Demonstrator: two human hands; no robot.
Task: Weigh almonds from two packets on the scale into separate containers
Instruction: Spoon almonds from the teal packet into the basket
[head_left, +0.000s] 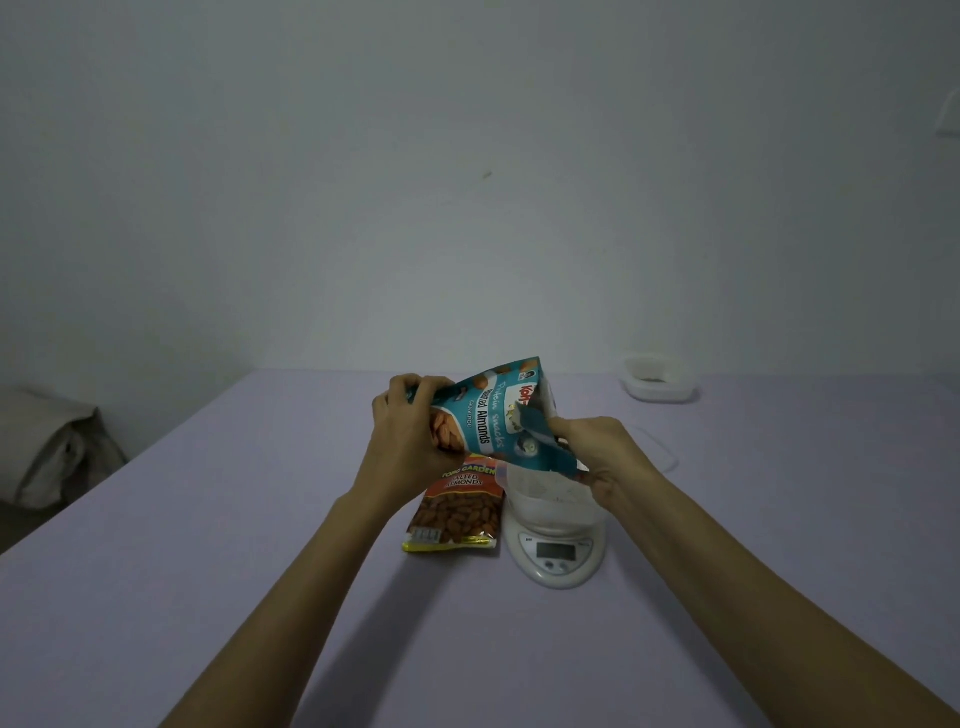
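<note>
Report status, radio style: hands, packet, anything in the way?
Left hand grips teal packet, right hand pinches its torn strip. Packet above container on scale. Red packet beside scale, not blocking.

A: The 2 packs, teal packet (488, 415) and red packet (457, 512)?
B: Both glossy printed film, crinkled.
A: The scale (558, 552)?
B: Smooth white plastic; the tub (548, 496) on it is cloudy translucent plastic. The table (234, 545) looks matt.
</note>
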